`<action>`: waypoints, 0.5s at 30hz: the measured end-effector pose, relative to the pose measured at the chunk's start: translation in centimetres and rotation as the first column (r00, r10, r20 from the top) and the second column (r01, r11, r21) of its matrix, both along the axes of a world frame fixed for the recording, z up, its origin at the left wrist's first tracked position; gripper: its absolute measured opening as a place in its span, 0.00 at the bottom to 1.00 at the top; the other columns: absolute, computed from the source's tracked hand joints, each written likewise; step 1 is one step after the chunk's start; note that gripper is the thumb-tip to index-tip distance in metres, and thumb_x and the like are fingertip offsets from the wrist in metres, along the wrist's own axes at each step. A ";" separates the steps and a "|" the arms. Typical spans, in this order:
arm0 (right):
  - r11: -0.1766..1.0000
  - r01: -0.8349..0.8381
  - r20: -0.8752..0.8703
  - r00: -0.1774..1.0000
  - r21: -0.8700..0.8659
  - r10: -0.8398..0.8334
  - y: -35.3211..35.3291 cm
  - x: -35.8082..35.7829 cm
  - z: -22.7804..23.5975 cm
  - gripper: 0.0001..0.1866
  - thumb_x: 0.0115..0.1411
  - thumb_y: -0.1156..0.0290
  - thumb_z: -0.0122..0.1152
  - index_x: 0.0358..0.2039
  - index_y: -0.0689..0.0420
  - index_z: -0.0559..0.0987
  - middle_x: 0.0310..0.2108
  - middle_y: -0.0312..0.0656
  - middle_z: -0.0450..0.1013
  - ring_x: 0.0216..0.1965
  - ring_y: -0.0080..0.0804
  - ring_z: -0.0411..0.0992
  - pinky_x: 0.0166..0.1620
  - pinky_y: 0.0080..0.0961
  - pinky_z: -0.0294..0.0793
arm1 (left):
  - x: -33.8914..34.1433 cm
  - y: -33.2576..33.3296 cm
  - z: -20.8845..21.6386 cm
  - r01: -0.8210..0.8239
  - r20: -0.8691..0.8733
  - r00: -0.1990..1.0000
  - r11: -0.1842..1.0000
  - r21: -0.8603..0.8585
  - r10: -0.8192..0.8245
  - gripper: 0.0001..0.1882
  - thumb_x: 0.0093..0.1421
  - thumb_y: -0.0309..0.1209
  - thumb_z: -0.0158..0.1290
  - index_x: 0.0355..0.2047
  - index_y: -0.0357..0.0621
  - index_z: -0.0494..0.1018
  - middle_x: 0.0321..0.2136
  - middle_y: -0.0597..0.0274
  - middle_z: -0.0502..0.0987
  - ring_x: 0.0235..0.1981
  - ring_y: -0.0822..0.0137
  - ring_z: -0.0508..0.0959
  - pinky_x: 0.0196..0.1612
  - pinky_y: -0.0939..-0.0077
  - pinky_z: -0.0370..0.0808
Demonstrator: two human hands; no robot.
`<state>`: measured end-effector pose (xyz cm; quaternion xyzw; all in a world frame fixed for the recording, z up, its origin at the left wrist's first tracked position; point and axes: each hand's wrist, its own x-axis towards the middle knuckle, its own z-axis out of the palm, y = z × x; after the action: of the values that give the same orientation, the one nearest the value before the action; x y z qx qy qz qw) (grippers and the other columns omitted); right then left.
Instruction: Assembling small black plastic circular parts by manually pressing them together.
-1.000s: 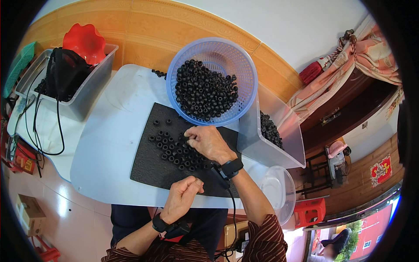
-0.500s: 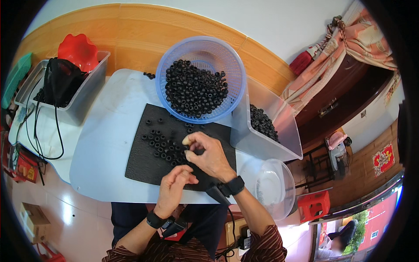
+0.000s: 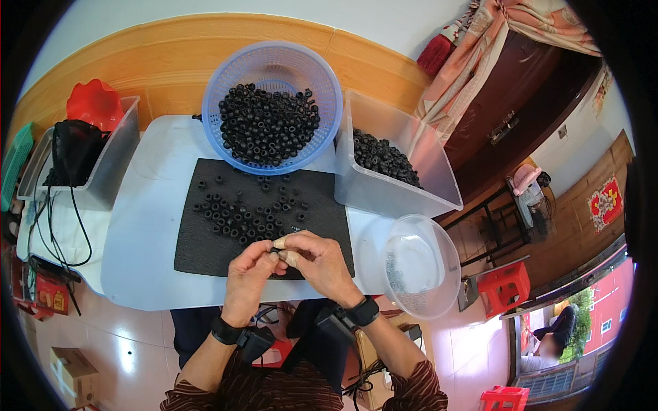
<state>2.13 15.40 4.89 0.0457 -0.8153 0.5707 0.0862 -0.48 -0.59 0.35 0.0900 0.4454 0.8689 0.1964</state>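
Pinching what seems one small, round black bead, left hand and right hand meet, fingertips nearly closed; the next move likely calls for steadiness.

There are two bare hands, one left hand and one right hand, and two black wristbands. The table is one, as are the black mat, the blue colander, the round clear tub, the red scalloped bowl and the green basket. Translucent rectangular bins number two; red plastic stools, at least two. The black beads (several dozen on the mat alone) are too many to count exactly.
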 end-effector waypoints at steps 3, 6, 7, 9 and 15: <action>0.978 0.210 0.069 0.976 -0.008 -0.209 1.0 -1.4 0.4 0.07 0.60 0.79 0.57 0.38 0.62 0.81 0.30 0.37 0.78 0.29 0.21 0.75 0.34 0.20 0.75 | -0.1 -0.2 -0.1 0.002 -0.015 1.000 0.999 -0.048 -0.003 0.08 0.65 0.26 0.50 0.43 0.38 0.72 0.32 0.63 0.78 0.32 0.74 0.77 0.40 0.78 0.76; 0.871 0.352 -0.185 0.934 0.342 -0.305 3.5 -3.1 1.2 0.07 0.58 0.78 0.58 0.37 0.62 0.80 0.27 0.41 0.78 0.26 0.23 0.76 0.31 0.22 0.74 | 0.0 -0.3 -0.2 -0.013 -0.040 0.999 0.995 -0.098 0.009 0.07 0.65 0.26 0.50 0.43 0.39 0.72 0.31 0.63 0.78 0.32 0.74 0.77 0.40 0.79 0.76; 0.856 0.331 -0.217 0.940 0.397 -0.263 3.7 -3.6 1.3 0.07 0.56 0.78 0.59 0.36 0.61 0.80 0.28 0.45 0.78 0.26 0.32 0.77 0.32 0.27 0.75 | 0.1 -0.4 -0.2 -0.025 -0.059 0.998 0.992 -0.120 0.018 0.07 0.65 0.26 0.50 0.42 0.40 0.72 0.31 0.62 0.78 0.32 0.74 0.78 0.40 0.79 0.76; 0.818 0.249 -0.236 0.961 0.518 -0.144 3.5 -4.0 0.9 0.06 0.55 0.77 0.60 0.34 0.61 0.80 0.29 0.45 0.78 0.28 0.37 0.77 0.34 0.30 0.75 | 0.0 -0.4 -0.2 -0.019 -0.054 0.998 0.993 -0.120 0.013 0.06 0.65 0.25 0.50 0.41 0.40 0.72 0.31 0.62 0.78 0.32 0.74 0.78 0.40 0.79 0.76; 0.602 0.090 -0.193 0.975 0.793 0.108 2.6 -5.1 -0.7 0.08 0.51 0.78 0.58 0.33 0.58 0.79 0.29 0.45 0.74 0.31 0.49 0.74 0.36 0.41 0.73 | -0.1 -0.3 -0.2 -0.008 -0.044 0.999 0.994 -0.105 0.004 0.06 0.64 0.23 0.49 0.40 0.40 0.72 0.31 0.63 0.78 0.32 0.74 0.78 0.40 0.78 0.76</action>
<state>-2.96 18.02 4.20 0.1466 -0.9688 0.1387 0.1438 -0.57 -0.90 0.10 0.0972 0.4952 0.8425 0.1883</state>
